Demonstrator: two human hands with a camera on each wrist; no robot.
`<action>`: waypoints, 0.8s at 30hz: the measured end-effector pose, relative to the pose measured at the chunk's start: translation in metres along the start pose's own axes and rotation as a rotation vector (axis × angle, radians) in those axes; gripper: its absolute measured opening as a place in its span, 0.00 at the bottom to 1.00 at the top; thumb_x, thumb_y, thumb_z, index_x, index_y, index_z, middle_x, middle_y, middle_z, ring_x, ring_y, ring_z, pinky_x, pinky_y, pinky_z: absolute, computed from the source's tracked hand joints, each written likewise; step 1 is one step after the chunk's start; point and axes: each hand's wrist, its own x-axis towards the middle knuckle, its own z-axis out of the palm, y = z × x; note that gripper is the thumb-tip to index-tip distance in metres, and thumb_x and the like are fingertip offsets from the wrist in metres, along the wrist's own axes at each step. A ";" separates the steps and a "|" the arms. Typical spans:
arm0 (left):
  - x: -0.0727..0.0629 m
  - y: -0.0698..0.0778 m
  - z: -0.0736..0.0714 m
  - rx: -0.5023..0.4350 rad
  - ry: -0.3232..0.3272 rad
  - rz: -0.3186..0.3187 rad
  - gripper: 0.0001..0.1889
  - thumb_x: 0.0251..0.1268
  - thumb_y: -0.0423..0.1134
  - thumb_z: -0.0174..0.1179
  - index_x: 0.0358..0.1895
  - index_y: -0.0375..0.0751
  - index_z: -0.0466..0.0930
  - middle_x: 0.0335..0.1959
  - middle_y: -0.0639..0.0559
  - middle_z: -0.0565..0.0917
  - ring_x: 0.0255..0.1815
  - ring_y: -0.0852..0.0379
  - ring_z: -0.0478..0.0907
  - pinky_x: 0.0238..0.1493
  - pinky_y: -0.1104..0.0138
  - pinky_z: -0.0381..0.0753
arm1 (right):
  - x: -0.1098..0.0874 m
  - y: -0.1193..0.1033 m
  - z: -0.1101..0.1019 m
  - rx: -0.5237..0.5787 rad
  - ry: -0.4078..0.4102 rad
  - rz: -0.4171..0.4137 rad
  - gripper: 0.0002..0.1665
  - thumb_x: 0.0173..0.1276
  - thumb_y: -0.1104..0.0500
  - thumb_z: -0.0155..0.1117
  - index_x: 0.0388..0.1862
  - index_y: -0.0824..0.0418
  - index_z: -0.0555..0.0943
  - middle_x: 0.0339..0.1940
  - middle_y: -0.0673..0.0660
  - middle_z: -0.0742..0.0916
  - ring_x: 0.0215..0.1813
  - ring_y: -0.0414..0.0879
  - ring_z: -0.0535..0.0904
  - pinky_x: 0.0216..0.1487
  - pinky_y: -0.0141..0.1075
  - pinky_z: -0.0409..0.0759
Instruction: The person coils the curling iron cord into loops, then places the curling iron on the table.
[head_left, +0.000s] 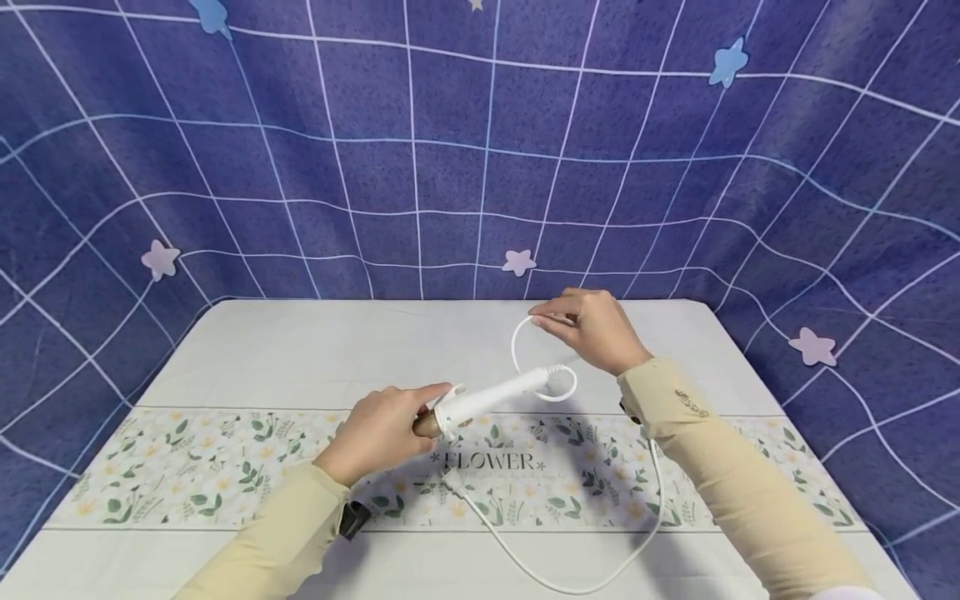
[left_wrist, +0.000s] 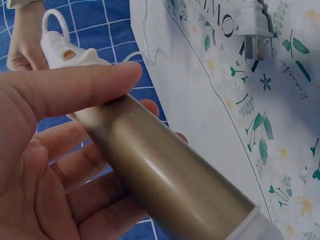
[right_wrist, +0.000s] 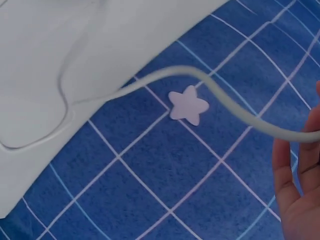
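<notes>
My left hand (head_left: 382, 429) grips a curling iron by its gold barrel (left_wrist: 165, 165), thumb on top and fingers curled round beneath. The white handle (head_left: 491, 400) points right and away, over the printed band of the cloth. From the handle's end the white cord (head_left: 513, 346) makes a small loop. Beyond and to the right, my right hand (head_left: 600, 329) pinches the cord between thumb and fingers; the right wrist view shows the cord (right_wrist: 240, 112) running to these fingers at the right edge. The two-pin plug (left_wrist: 254, 22) lies on the cloth near the left hand.
A white tablecloth (head_left: 337, 346) with a flowered band and the word FLOWER covers the table. The loose cord curves across its front toward my right sleeve (head_left: 727, 467). A blue gridded curtain (head_left: 450, 167) with stars hangs behind and at both sides.
</notes>
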 end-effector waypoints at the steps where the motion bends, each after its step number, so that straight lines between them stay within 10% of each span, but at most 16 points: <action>1: 0.001 0.000 0.001 0.006 -0.001 -0.009 0.35 0.51 0.31 0.73 0.68 0.45 0.78 0.19 0.62 0.74 0.18 0.61 0.67 0.23 0.66 0.68 | 0.000 -0.001 -0.001 -0.006 0.014 -0.005 0.08 0.67 0.57 0.73 0.43 0.57 0.92 0.24 0.51 0.83 0.22 0.40 0.68 0.26 0.37 0.69; 24: 0.011 0.002 0.014 -0.008 0.038 -0.125 0.36 0.51 0.31 0.75 0.68 0.37 0.75 0.24 0.56 0.81 0.19 0.58 0.71 0.23 0.64 0.70 | -0.019 -0.028 -0.015 -0.011 0.217 -0.127 0.07 0.65 0.59 0.75 0.41 0.57 0.92 0.20 0.47 0.81 0.22 0.36 0.67 0.30 0.38 0.68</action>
